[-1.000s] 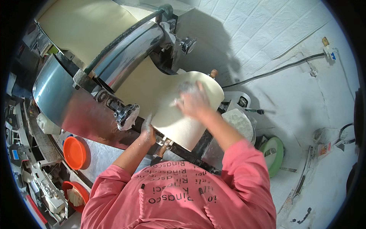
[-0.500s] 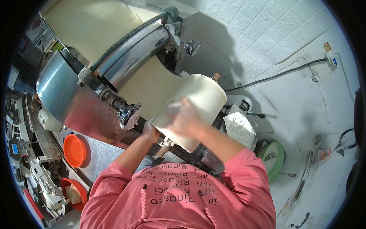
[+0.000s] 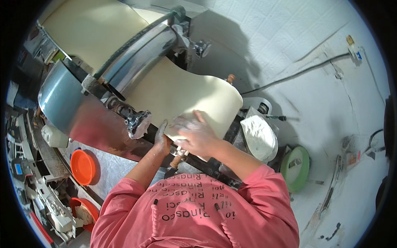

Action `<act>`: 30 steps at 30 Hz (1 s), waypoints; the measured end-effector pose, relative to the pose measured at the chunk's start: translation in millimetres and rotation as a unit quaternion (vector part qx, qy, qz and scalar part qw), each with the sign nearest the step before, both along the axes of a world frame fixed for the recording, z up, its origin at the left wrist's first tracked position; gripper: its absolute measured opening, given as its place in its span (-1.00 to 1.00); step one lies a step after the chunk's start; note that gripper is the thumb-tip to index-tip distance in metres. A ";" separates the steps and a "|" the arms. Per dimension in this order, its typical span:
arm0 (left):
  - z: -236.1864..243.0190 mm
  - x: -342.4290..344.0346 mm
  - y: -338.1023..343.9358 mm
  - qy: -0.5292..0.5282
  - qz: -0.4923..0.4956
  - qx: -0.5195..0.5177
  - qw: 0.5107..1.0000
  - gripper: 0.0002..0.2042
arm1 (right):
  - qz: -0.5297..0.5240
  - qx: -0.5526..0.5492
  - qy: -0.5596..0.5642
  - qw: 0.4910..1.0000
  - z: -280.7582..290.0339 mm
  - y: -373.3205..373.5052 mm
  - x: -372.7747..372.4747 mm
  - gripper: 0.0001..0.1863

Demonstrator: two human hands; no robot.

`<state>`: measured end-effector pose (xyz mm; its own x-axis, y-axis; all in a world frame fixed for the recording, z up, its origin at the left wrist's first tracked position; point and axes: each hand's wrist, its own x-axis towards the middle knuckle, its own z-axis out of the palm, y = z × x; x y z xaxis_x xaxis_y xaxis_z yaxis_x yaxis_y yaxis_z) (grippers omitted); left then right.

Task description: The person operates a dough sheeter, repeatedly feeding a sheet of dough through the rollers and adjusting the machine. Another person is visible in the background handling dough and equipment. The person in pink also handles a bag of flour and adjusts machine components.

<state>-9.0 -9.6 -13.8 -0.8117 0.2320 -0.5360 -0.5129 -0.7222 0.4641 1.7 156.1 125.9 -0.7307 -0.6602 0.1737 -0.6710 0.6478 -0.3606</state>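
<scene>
A wide, pale cream dough sheet comes out from under a shiny metal roller and curves over a roll at the front of the machine. My right hand, dusted with flour, lies on the sheet near its left front edge, fingers spread. Beside that same edge, my left hand is upright with its visible fingers stretched out; part of it is turned from view. Between my hands and my body, a wooden rod end sticks out by a pale fitting. A matching rod end shows at the far side.
A dark handwheel is left of my left hand; another handwheel stands farther back. On the right are a container of white flour and a green basin. An orange bowl sits left of the machine's metal housing.
My right hand, blurred before, has slid slightly down and left on the dough and now shows sharply. My left hand's fingers are more upright along the edge. The whole view has shifted slightly.
</scene>
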 end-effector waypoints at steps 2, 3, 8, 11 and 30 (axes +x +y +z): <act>15.9 0.4 -0.3 -0.021 -0.027 -0.070 0.997 -0.56 | -0.060 -0.097 0.127 0.985 5.2 42.1 2.5 -0.69; 11.5 0.9 -2.5 -0.013 -0.029 -0.078 0.996 -0.56 | -0.138 -0.117 0.103 0.978 6.9 68.7 1.6 -0.73; 14.5 -0.8 1.7 -0.038 -0.026 -0.094 0.995 -0.57 | -0.453 0.147 -0.059 0.877 0.6 186.9 26.1 -0.69; 7.6 -1.4 0.0 -0.022 -0.031 -0.079 0.996 -0.56 | -0.474 0.229 -0.128 0.841 -10.3 203.0 37.8 -0.68; 40.9 3.8 10.6 -0.028 -0.001 -0.108 0.994 -0.51 | -0.132 0.110 0.025 0.985 -0.7 7.4 -35.7 -0.58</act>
<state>-5.1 1.0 27.1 -0.7789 0.1086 -0.6176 -0.5440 -0.6070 0.5793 -34.0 163.5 125.2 -0.8760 -0.4740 0.0890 -0.4823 0.8607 -0.1630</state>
